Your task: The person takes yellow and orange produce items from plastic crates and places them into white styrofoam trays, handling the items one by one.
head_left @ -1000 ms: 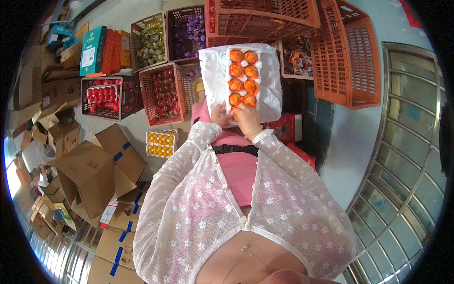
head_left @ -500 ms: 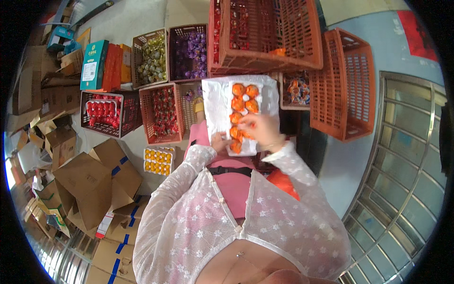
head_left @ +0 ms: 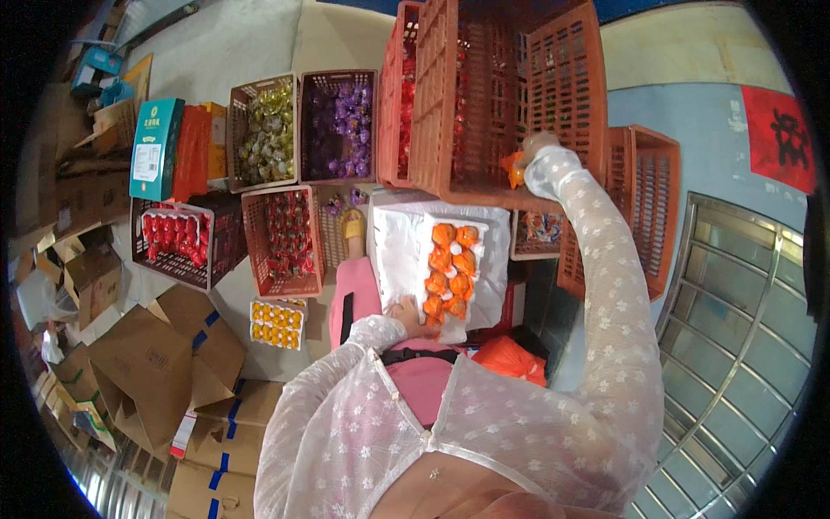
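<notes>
A white moulded tray (head_left: 478, 259) filled with orange-wrapped balls (head_left: 438, 284) lies on a white padded surface (head_left: 399, 233) across my lap. My left hand (head_left: 410, 315) rests at the tray's near left corner, fingers spread on the white surface and touching the tray's edge. My right arm stretches forward over the rim of a large orange-brown crate (head_left: 484, 192). Inside its near right part, my right hand (head_left: 541, 144) curls at an orange-wrapped ball (head_left: 516, 171). The sleeve and the small size partly hide its fingers.
Crates of gold-wrapped balls (head_left: 272, 130), purple-wrapped balls (head_left: 350, 121) and red-wrapped balls (head_left: 290, 233) stand ahead to the left. A tray of yellow balls (head_left: 277, 325) lies on the floor, near open cardboard boxes (head_left: 143, 363). Another crate (head_left: 653, 208) is at the right.
My right hand has moved from the tray forward and right into the large crate, to the orange-wrapped ball. The left hand stays by the tray. The view has tilted up.
</notes>
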### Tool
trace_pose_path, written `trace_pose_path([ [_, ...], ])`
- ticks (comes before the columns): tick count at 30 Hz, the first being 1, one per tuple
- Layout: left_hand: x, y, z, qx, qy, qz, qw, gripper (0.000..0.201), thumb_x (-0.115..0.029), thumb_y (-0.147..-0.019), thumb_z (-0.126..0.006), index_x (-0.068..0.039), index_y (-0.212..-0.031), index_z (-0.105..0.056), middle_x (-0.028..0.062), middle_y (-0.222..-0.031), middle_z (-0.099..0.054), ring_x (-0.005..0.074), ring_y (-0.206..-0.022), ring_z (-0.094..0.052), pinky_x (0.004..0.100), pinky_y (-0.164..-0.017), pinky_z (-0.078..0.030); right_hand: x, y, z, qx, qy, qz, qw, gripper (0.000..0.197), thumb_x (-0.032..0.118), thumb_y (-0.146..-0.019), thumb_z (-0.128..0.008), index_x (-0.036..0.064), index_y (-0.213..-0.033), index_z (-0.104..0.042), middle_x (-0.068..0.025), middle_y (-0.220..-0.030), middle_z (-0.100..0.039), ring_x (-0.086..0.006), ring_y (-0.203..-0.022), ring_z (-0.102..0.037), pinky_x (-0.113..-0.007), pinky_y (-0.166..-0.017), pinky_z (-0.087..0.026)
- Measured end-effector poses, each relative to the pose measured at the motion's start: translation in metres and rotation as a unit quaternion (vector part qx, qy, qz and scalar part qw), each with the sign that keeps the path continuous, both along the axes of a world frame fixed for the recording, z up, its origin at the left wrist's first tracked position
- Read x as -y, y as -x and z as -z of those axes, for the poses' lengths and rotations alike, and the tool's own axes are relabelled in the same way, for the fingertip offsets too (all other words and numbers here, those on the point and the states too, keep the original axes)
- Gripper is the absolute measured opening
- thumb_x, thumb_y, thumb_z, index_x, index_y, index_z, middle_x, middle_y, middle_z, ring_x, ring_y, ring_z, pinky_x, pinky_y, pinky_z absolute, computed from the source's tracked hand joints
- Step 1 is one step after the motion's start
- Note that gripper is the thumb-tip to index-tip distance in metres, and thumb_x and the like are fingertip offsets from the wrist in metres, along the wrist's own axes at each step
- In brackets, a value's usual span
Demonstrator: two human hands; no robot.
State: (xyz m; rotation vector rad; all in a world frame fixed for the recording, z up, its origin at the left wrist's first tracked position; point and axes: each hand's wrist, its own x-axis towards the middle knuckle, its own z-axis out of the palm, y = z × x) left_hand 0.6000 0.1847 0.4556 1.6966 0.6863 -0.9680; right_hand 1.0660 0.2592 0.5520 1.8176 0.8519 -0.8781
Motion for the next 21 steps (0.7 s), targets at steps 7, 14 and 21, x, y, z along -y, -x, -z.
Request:
trace_pose_path([
  [7,-0.002,0.003,0.01,0.006,0.017,-0.037,0.999,0.116,-0.067,-0.048,-0.078,0.001,-0.129,-0.029,0.0319,-0.119,-0.047,0.0445,-0.114,-0.048,0.0458,-0.098,-0.037,-0.006,0.028,0.015,-0.012,-0.011,0.046,0.999,0.061,0.029,-0.081,-0.065,-0.0105,-0.123,-0.046,-0.0224,-0.116,-0.056,-0.0314,-0.107,-0.056,-0.041,-0.081,-0.049],
  [14,-0.014,-0.007,-0.001,0.005,-0.001,0.008,1.0,0.113,-0.069,-0.049,-0.075,0.003,-0.126,-0.034,0.0295,-0.115,-0.053,0.0409,-0.111,-0.052,0.0428,-0.096,-0.04,-0.016,0.012,-0.036,-0.041,-0.337,0.219,0.915,0.064,0.028,-0.076,-0.071,-0.0017,-0.122,-0.038,-0.0211,-0.1,-0.06,-0.0284,-0.085,-0.063,-0.037,-0.072,-0.052],
  [21,-0.017,-0.013,0.003,-0.002,-0.008,0.035,0.999,0.113,-0.076,-0.052,-0.068,0.005,-0.125,-0.036,0.0297,-0.12,-0.051,0.0409,-0.116,-0.048,0.0409,-0.1,-0.036,0.074,0.101,-0.188,-0.316,-0.72,0.377,0.489,0.058,-0.002,-0.071,-0.067,0.001,-0.126,-0.051,-0.0101,-0.121,-0.055,-0.0163,-0.105,-0.057,-0.028,-0.087,-0.048],
])
